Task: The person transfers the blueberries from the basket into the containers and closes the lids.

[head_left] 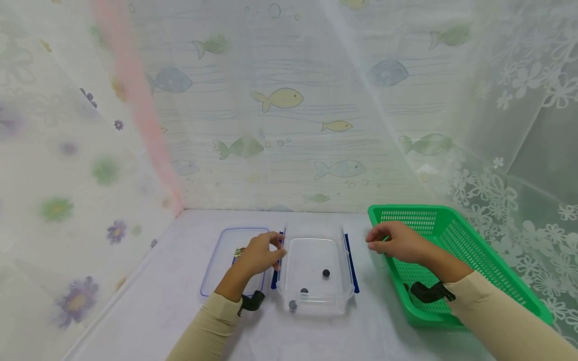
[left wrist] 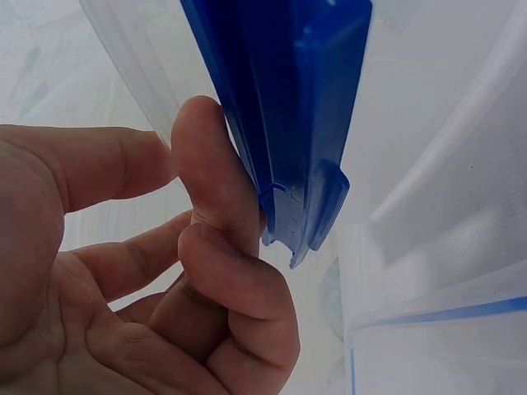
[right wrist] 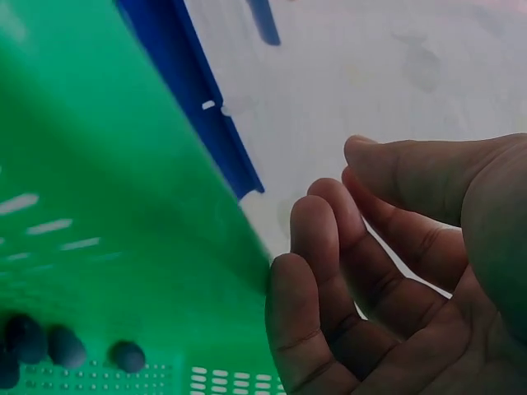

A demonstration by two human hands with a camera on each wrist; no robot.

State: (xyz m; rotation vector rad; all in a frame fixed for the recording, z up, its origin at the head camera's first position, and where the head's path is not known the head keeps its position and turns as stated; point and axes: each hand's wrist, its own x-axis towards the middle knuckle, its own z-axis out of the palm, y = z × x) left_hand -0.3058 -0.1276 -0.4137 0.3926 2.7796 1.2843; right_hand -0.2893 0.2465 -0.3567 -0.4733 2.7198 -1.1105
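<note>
A clear plastic container (head_left: 313,255) with blue side latches stands in the middle of the table, holding small dark round balls, one of them this black ball (head_left: 326,273). At its left wall, my left hand (head_left: 262,252) pinches the clear rim between thumb and index finger, the index fingertip lying beside the blue latch (left wrist: 280,107). My right hand (head_left: 399,242) hovers by the left rim of a green basket (head_left: 492,255), its fingers loosely curled around nothing. Inside the basket, the right wrist view shows several dark balls (right wrist: 128,356).
Left of the container lies a clear lid (head_left: 221,250) with a blue edge and a small colourful label (head_left: 238,253), partly behind the left hand. A fish-patterned curtain (head_left: 280,150) closes off the back, and a flowered sheet (head_left: 90,225) hangs at the left.
</note>
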